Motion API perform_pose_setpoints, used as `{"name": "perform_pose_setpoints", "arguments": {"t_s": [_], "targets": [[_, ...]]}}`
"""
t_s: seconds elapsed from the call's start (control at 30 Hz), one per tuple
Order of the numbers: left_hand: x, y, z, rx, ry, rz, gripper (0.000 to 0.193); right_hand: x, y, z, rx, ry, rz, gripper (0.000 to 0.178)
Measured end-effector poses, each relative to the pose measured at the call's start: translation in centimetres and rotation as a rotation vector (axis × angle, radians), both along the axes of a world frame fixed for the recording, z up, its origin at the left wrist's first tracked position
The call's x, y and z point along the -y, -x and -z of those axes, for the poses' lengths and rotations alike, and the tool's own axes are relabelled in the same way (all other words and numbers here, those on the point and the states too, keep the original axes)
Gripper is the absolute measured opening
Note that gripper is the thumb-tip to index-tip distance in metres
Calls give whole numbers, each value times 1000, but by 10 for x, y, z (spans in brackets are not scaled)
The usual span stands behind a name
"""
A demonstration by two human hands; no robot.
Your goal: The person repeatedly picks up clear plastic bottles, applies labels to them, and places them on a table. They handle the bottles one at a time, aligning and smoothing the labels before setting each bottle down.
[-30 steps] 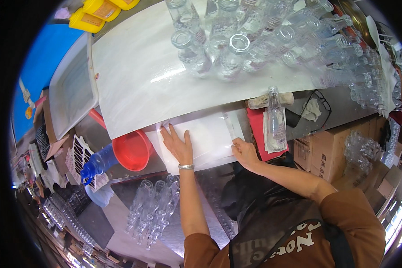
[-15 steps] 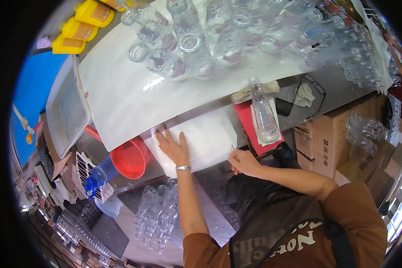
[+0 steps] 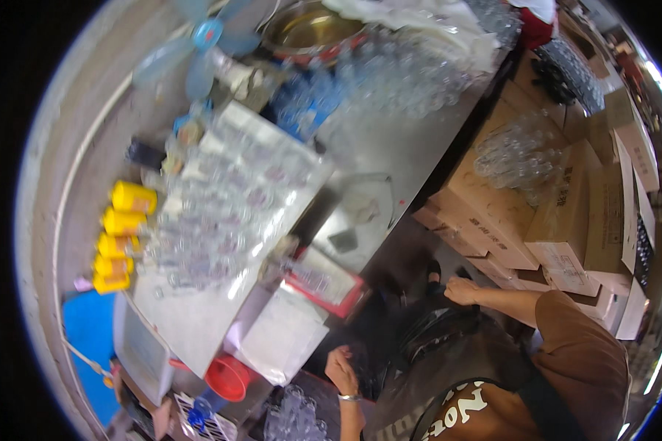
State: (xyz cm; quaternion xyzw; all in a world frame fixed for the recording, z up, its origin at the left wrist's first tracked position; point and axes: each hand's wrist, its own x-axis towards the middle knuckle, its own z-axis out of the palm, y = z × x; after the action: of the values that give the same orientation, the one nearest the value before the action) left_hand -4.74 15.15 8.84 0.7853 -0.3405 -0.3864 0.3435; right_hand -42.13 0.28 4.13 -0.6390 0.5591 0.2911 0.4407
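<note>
My left hand (image 3: pixel 342 370), a silver bracelet at its wrist, is off the work surface beside the stack of white paper sheets (image 3: pixel 281 336). Its fingers look loosely curled, and nothing shows in them. Farther right, by the cardboard boxes, my right hand (image 3: pixel 460 292) is closed in a fist in front of my body, with no object visible in it. A clear glass bottle (image 3: pixel 312 278) lies on the red padded stand (image 3: pixel 351 298) past the paper. Many similar glass bottles (image 3: pixel 206 213) cover the white board (image 3: pixel 187 320) at the left. The picture is smeared by motion.
Stacked cardboard boxes (image 3: pixel 485 228) stand to the right, with clear glassware (image 3: pixel 518 158) on top. A red dipper (image 3: pixel 228 378), a white tub (image 3: pixel 143 345) and yellow bottles (image 3: pixel 129 223) are at the left. A fan (image 3: pixel 207 34) and a metal basin (image 3: pixel 312 33) sit at the back.
The view has swung to the right, showing more boxes. My left hand has lifted off the paper and drawn back, its fingers now curled. My right hand has moved away from the paper.
</note>
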Motion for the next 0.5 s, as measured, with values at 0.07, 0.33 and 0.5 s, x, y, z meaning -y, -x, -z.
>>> {"name": "perform_pose_setpoints", "arguments": {"t_s": [0.07,0.33,0.5], "targets": [[21,40,-6,-13,30,39,35,-2,29,9,109,53,173,42],[45,99,-42,54,198,-86,39,20,72,44,857,213,601,25],[-6,53,-82,-99,204,-795,37,62,-9,-32,914,35,437,26]]}}
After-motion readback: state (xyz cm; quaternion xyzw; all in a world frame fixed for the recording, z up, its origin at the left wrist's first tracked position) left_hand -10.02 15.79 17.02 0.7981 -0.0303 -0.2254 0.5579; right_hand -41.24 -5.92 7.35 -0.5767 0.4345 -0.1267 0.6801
